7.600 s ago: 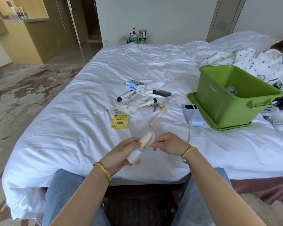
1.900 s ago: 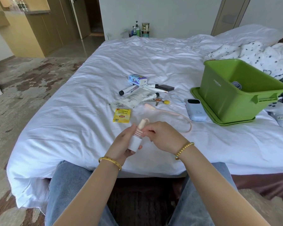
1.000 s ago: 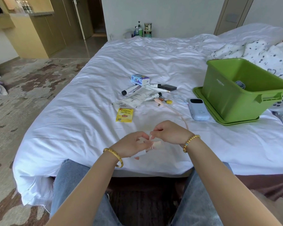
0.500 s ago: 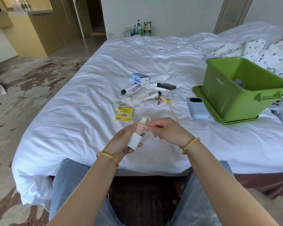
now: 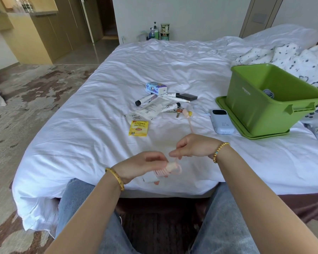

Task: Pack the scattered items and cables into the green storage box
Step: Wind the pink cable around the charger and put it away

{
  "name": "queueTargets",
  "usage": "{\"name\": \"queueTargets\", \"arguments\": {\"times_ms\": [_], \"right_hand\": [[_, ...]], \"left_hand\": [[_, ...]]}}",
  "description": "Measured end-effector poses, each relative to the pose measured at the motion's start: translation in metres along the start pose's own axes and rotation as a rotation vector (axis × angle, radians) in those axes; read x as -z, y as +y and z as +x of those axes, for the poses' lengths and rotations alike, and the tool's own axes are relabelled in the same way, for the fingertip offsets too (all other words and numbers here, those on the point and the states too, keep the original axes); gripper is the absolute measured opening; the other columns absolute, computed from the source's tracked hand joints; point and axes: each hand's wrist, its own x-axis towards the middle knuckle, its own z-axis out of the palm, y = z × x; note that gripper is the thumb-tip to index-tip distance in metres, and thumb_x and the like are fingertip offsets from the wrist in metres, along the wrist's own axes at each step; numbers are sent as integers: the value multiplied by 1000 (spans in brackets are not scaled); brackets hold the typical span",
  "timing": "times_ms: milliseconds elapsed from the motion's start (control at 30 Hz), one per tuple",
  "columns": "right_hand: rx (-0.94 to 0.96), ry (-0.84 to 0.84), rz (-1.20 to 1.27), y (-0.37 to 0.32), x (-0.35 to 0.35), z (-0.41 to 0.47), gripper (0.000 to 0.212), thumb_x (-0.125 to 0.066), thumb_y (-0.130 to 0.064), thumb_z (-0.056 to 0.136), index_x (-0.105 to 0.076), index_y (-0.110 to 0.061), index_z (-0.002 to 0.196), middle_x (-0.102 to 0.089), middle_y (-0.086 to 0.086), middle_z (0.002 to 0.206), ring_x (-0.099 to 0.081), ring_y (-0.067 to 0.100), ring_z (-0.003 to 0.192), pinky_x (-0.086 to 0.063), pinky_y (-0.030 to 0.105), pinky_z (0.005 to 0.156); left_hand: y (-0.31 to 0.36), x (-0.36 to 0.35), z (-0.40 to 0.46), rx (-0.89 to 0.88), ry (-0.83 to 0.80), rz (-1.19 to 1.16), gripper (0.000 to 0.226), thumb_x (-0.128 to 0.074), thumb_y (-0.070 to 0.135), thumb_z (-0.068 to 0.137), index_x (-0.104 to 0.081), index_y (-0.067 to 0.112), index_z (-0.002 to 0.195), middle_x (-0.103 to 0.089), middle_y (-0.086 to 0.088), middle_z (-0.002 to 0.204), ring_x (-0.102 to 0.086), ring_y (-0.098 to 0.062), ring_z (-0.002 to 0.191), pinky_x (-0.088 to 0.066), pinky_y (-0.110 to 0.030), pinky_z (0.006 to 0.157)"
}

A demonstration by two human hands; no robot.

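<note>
Your left hand (image 5: 140, 165) grips the charger with pink cable (image 5: 168, 168) coiled round it, your right hand (image 5: 193, 145) pinches the loose end. Tea sachet (image 5: 138, 128), tubes (image 5: 147, 99), keys (image 5: 178, 111), power bank (image 5: 222, 121) lie unpacked; the green storage box (image 5: 261, 105) holds one cable.

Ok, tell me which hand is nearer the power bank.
Right. The right hand, pinching the pink cable, sits just below and left of the power bank. The left hand, holding the charger plug, is lower and further left.
</note>
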Motion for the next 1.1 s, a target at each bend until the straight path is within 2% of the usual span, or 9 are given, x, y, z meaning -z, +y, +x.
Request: {"name": "queueTargets", "arguments": {"times_ms": [100,200,333,433,533,633,767,967,1100], "right_hand": [[21,10,10,-11,-5,8,19,-68,-31,82,-56,-20,72,-51,-9,54,-45,4,54,-36,16,53],[57,77,59,-21,-11,10,8,-60,-20,87,-55,-17,82,-62,-3,62,-51,-2,54,-38,13,52],[140,173,200,-30,-17,4,9,-49,-4,90,-55,-10,92,-69,9,88,-51,1,59,-43,5,49],[202,183,187,-33,-27,2,14,-47,0,89,-54,-11,92,-71,14,92,-52,5,61,-46,14,56],[226,179,132,-32,-42,3,12,-48,-5,90,-59,-11,88,-68,8,75,-53,12,62,-45,26,65],[224,208,43,-26,-50,7,19,-50,-11,90,-67,-6,83,-55,-9,57,-50,0,52,-39,14,56],[203,178,-36,-21,-44,5,24,-50,-16,91,-70,-14,76,-53,-12,45,-47,-5,44,-35,7,47],[101,34,7,-6,-26,4,33,-58,-44,86,-71,-20,66,-44,-8,43,-44,-2,39,-32,5,43],[97,-95,84,7,-15,1,28,-61,-42,84,-73,-21,69,-42,-9,46,-41,4,50,-37,6,57]], "left_hand": [[3,-6,9,83,-67,366,11,-62,37,85,-65,33,75,-65,13,76,-61,-6,71,-48,-19,63],[-2,-6,19,156,137,535,18,-60,42,86,-62,24,86,-58,5,84,-58,-8,72,-55,-22,59],[-5,-3,16,212,483,232,39,-53,60,82,-60,23,92,-63,1,89,-65,-13,65,-40,-19,43],[-9,-2,16,185,585,-213,31,-50,50,89,-61,22,97,-65,2,85,-64,-11,60,-33,-17,45],[-7,-5,17,141,599,-527,32,-44,42,94,-64,18,89,-64,3,61,-57,-10,49,-34,-14,40],[-2,-4,15,134,613,-708,37,-37,40,93,-60,17,75,-62,1,52,-54,-13,46,-32,-13,38],[-1,-1,13,107,507,-412,50,-42,68,83,-63,23,82,-60,1,60,-51,-11,52,-29,-15,38],[-10,2,10,-24,411,-405,31,-54,54,80,-69,28,78,-61,2,70,-53,-14,46,-25,-14,35],[-12,6,5,-38,260,-362,35,-46,50,81,-68,23,74,-58,0,64,-47,-16,35,-24,-12,35]]}}
